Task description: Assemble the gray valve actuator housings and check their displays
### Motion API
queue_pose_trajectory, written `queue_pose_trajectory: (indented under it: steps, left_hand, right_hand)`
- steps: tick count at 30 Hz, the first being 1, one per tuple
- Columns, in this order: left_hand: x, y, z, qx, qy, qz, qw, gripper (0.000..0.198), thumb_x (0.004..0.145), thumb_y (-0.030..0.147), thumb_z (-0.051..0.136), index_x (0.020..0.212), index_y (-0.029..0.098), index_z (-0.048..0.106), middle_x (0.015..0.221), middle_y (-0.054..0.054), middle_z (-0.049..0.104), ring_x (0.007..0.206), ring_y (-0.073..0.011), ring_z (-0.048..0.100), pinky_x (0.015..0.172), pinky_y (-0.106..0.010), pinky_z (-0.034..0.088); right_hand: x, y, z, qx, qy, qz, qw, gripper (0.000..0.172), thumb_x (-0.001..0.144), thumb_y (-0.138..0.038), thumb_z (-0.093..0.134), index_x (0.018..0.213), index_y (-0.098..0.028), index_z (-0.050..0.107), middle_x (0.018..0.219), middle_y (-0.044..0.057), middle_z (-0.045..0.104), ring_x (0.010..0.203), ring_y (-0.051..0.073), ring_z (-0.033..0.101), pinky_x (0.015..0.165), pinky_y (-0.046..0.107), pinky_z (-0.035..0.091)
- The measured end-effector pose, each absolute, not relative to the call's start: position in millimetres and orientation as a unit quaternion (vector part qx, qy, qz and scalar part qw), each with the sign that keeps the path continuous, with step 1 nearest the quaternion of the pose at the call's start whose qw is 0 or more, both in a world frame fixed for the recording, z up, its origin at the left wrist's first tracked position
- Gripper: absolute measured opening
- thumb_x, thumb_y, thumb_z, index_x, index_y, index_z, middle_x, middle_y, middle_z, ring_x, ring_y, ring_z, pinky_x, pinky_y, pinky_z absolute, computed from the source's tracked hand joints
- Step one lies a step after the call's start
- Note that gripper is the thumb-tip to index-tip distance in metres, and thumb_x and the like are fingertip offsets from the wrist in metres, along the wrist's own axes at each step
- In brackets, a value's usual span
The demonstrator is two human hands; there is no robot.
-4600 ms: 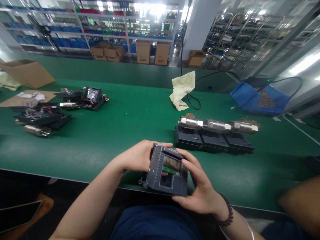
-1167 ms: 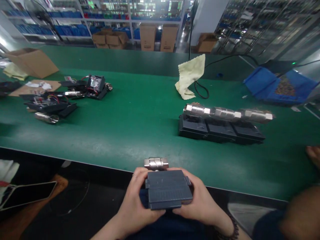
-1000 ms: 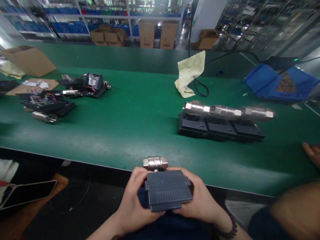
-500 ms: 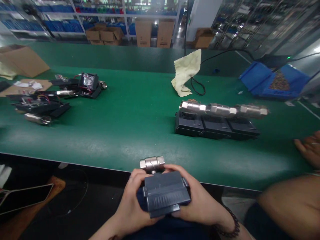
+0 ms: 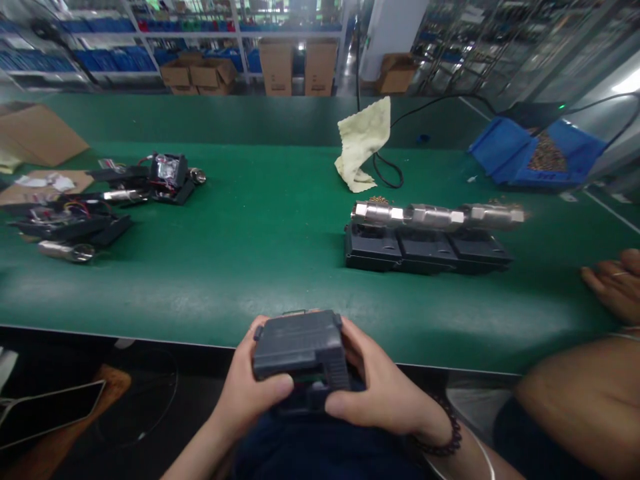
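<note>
A dark grey plastic valve housing (image 5: 300, 343) is held between my two hands at the table's near edge. My left hand (image 5: 253, 380) grips its left side, with the thumb along the lower front. On the right side, my right hand (image 5: 370, 380) closes around it, thumb at the lower corner. The metal valve body belonging to this unit is almost wholly hidden behind the housing. Farther right on the table, several like units stand in a row, their dark housings (image 5: 425, 253) below and metal valve bodies (image 5: 433, 217) behind them.
Opened units with wires (image 5: 70, 220) lie at the left by a cardboard box (image 5: 40, 133). A pale cloth (image 5: 363, 143) and a blue bin of small brass-coloured parts (image 5: 575, 157) are at the back. Another person's hand (image 5: 617, 283) rests at the right edge. A phone (image 5: 50, 413) lies lower left.
My hands have turned the housing, so the metal valve body that showed behind it is now hidden and a different face shows. The unit has shifted slightly up and left.
</note>
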State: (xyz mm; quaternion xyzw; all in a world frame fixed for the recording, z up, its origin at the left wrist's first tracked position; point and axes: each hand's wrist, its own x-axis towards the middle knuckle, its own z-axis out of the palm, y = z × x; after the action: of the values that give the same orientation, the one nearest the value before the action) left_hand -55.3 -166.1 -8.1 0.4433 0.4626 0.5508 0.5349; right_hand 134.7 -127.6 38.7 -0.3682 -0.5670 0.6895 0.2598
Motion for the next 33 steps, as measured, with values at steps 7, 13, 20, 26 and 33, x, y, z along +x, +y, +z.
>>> queue_pose_trajectory:
  steps: [7, 13, 20, 26, 33]
  left_hand:
    - [-93, -189, -74, 0.344, 0.468, 0.568, 0.583, 0.05, 0.068, 0.072, 0.059, 0.087, 0.028, 0.073, 0.07, -0.003, 0.071, 0.072, -0.0287, 0.069, 0.073, -0.048, 0.059]
    - [-98, -197, -88, 0.375, 0.48, 0.56, 0.561, 0.053, 0.07, 0.077, 0.051, 0.081, 0.03, 0.074, 0.067, -0.003, 0.071, 0.076, -0.0306, 0.069, 0.072, -0.048, 0.058]
    - [-99, -163, -42, 0.52, 0.467, 0.566, 0.437, 0.07, 0.057, 0.066, 0.074, 0.11, 0.023, 0.062, 0.095, -0.008, 0.065, 0.085, -0.0264, 0.064, 0.076, -0.041, 0.056]
    - [-99, -126, -21, 0.761, 0.469, 0.447, 0.04, 0.054, 0.07, 0.0, 0.05, 0.117, 0.024, 0.054, 0.106, -0.007, 0.06, 0.1, -0.0206, 0.062, 0.088, -0.035, 0.054]
    - [-103, -135, -55, 0.782, 0.478, 0.396, 0.05, 0.064, 0.07, 0.027, 0.07, 0.13, 0.032, 0.05, 0.116, -0.008, 0.064, 0.105, -0.031, 0.063, 0.088, -0.045, 0.057]
  right_hand:
    - [89, -141, 54, -0.442, -0.683, 0.506, 0.287, 0.069, 0.059, -0.029, 0.071, 0.125, -0.018, 0.051, 0.125, 0.013, 0.057, 0.117, 0.031, 0.054, 0.102, 0.047, 0.046]
    - [77, -143, 58, -0.416, -0.759, 0.408, 0.291, 0.065, 0.061, -0.026, 0.071, 0.122, -0.015, 0.053, 0.119, 0.012, 0.062, 0.11, 0.028, 0.059, 0.1, 0.041, 0.05]
    - [98, -119, 46, -0.379, -0.794, 0.385, 0.279, 0.065, 0.06, -0.012, 0.059, 0.124, -0.017, 0.046, 0.116, 0.011, 0.063, 0.104, 0.023, 0.063, 0.093, 0.037, 0.054]
    - [120, -76, 10, -0.217, -0.91, 0.138, 0.324, 0.055, 0.068, 0.002, 0.043, 0.119, -0.016, 0.044, 0.117, 0.015, 0.062, 0.118, 0.024, 0.056, 0.098, 0.043, 0.049]
    - [126, -81, -1, -0.242, -0.916, 0.032, 0.319, 0.027, 0.089, -0.008, 0.04, 0.114, -0.015, 0.047, 0.11, 0.012, 0.066, 0.118, 0.023, 0.057, 0.098, 0.038, 0.051]
